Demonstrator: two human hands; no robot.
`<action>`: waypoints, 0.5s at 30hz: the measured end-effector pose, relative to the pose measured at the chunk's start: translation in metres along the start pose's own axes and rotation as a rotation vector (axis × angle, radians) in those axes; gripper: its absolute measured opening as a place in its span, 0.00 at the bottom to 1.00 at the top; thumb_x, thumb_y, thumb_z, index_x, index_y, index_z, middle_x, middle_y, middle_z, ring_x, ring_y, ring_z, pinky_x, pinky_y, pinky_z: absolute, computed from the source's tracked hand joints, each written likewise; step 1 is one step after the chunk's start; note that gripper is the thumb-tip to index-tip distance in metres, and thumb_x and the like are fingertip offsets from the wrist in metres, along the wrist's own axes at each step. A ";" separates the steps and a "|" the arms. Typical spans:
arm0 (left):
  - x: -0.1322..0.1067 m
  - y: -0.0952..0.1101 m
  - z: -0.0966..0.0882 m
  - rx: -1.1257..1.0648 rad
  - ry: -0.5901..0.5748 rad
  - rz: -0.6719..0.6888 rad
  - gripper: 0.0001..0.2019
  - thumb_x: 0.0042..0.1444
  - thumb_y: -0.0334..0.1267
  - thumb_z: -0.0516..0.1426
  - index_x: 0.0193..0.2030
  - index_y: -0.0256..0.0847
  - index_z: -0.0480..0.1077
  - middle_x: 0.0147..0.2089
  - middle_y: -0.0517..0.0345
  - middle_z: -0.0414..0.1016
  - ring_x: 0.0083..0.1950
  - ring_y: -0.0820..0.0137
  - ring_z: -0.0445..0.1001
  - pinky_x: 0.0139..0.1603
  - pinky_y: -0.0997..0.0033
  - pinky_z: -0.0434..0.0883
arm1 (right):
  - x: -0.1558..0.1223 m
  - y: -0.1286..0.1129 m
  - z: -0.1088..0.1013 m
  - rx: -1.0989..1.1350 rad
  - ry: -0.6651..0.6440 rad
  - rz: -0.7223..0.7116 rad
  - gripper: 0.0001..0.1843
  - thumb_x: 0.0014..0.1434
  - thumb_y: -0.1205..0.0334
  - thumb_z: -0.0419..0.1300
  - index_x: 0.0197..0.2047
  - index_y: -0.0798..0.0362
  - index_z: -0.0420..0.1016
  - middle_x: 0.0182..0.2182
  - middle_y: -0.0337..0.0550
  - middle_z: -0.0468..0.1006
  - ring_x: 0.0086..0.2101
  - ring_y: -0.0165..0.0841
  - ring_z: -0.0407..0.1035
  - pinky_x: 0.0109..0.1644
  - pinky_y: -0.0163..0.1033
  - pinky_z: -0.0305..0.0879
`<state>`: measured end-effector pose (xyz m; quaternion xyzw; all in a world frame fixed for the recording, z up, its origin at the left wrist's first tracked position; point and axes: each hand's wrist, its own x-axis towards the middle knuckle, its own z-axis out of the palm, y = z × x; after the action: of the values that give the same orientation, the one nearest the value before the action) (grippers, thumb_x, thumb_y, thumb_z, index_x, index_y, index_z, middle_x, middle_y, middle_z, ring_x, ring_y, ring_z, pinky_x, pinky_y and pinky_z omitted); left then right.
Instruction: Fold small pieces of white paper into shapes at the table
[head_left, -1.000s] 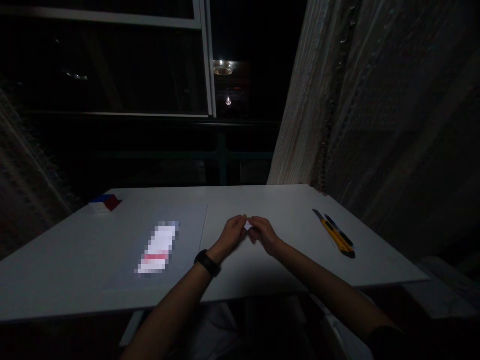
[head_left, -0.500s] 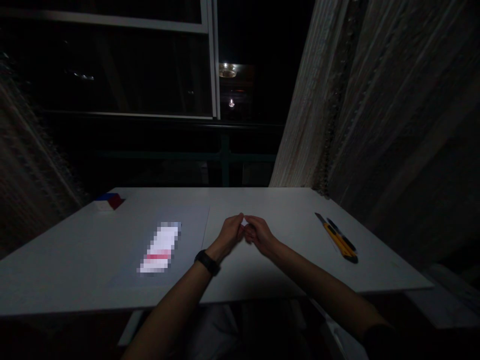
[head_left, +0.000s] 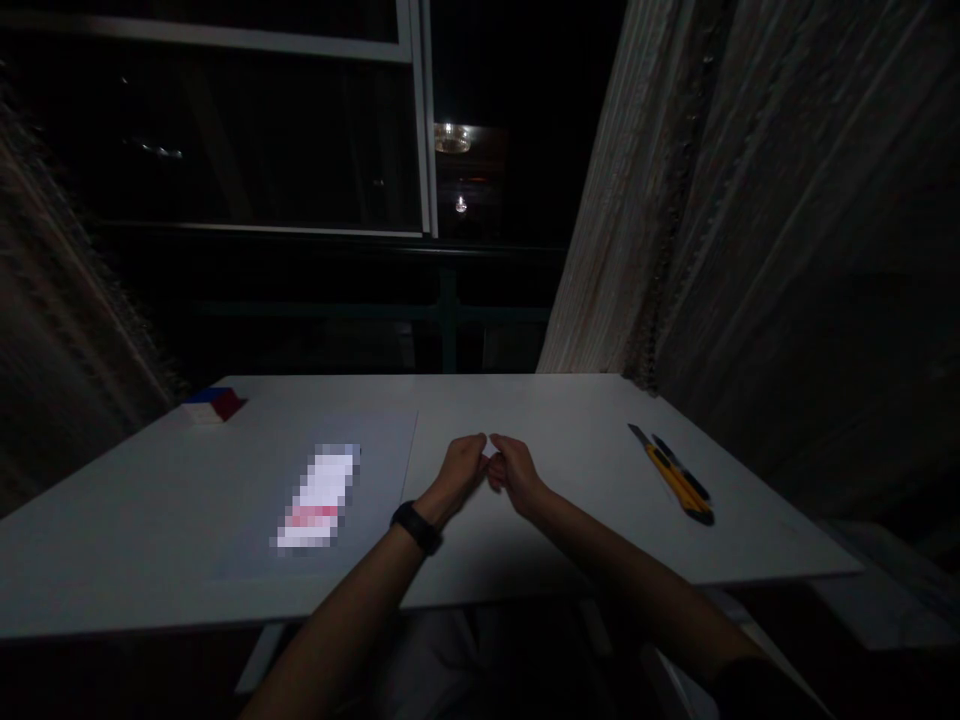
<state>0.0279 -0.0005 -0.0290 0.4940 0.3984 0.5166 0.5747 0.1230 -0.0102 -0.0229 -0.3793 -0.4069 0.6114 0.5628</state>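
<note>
Above the middle of the white table, both hands are drawn together with their thumbs close. My left hand (head_left: 463, 468), with a black watch (head_left: 416, 527) at its wrist, is closed in a pinch. Facing it, my right hand (head_left: 519, 474) is closed too, fingers curled in. A small white piece of paper (head_left: 490, 449) shows in the gap between the thumbs; most of it is hidden by the fingers. To the left lies a larger sheet of paper (head_left: 390, 462) with a lit phone (head_left: 319, 495) on it, its screen blurred out.
A yellow utility knife (head_left: 677, 483) with its blade out lies on the right of the table (head_left: 555, 560), beside a dark pen (head_left: 682, 468). At the far left edge sits a puzzle cube (head_left: 213, 405). Curtains (head_left: 600, 200) and a dark window stand behind.
The right thumb has drawn slightly away from the left thumb, and the right hand has turned a little. The view has shifted slightly; the things on the table stay put.
</note>
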 end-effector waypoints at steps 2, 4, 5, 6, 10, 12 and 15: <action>0.000 0.000 -0.001 0.003 0.003 0.000 0.17 0.49 0.48 0.52 0.19 0.40 0.56 0.11 0.69 0.52 0.12 0.81 0.50 0.14 0.78 0.47 | 0.000 0.002 -0.001 -0.033 0.009 -0.024 0.18 0.46 0.50 0.57 0.18 0.51 0.53 0.08 0.25 0.50 0.08 0.21 0.46 0.11 0.29 0.44; 0.000 0.000 -0.001 0.004 -0.003 0.000 0.17 0.49 0.48 0.52 0.19 0.40 0.56 0.11 0.69 0.52 0.12 0.81 0.49 0.15 0.78 0.47 | -0.001 0.003 -0.002 -0.048 0.011 -0.032 0.18 0.47 0.50 0.56 0.19 0.51 0.53 0.08 0.25 0.50 0.09 0.21 0.46 0.11 0.29 0.43; -0.001 0.001 -0.001 0.004 -0.008 0.000 0.16 0.49 0.47 0.53 0.19 0.40 0.55 0.11 0.69 0.52 0.12 0.81 0.49 0.15 0.78 0.46 | -0.001 0.003 -0.003 -0.053 0.011 -0.035 0.18 0.47 0.49 0.56 0.19 0.51 0.53 0.08 0.25 0.51 0.09 0.21 0.47 0.11 0.29 0.43; -0.001 0.002 -0.001 -0.001 -0.014 0.000 0.16 0.49 0.47 0.53 0.18 0.40 0.55 0.10 0.69 0.52 0.12 0.81 0.49 0.15 0.78 0.46 | -0.001 0.004 -0.003 -0.058 0.009 -0.039 0.19 0.47 0.49 0.56 0.19 0.51 0.53 0.08 0.25 0.51 0.09 0.21 0.47 0.11 0.29 0.44; -0.004 0.007 -0.002 -0.053 -0.048 0.001 0.16 0.48 0.46 0.53 0.18 0.40 0.55 0.10 0.69 0.50 0.12 0.80 0.49 0.16 0.77 0.47 | -0.001 0.003 -0.003 -0.101 -0.016 -0.080 0.19 0.48 0.47 0.55 0.19 0.52 0.56 0.08 0.26 0.53 0.09 0.21 0.49 0.11 0.29 0.46; -0.006 0.011 -0.002 -0.062 -0.073 -0.008 0.16 0.48 0.47 0.53 0.18 0.40 0.55 0.10 0.69 0.50 0.12 0.80 0.49 0.16 0.77 0.48 | -0.002 0.002 -0.002 -0.117 -0.015 -0.089 0.20 0.49 0.47 0.55 0.19 0.53 0.58 0.08 0.27 0.54 0.09 0.22 0.50 0.11 0.30 0.46; -0.007 0.016 -0.002 0.010 -0.074 0.018 0.16 0.49 0.47 0.50 0.18 0.40 0.55 0.11 0.69 0.50 0.13 0.80 0.50 0.16 0.77 0.49 | -0.003 0.001 0.000 -0.115 -0.019 -0.099 0.21 0.49 0.45 0.54 0.18 0.52 0.58 0.07 0.28 0.55 0.08 0.23 0.51 0.11 0.30 0.47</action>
<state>0.0220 -0.0078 -0.0140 0.5192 0.3750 0.5012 0.5820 0.1235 -0.0131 -0.0236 -0.3844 -0.4650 0.5621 0.5658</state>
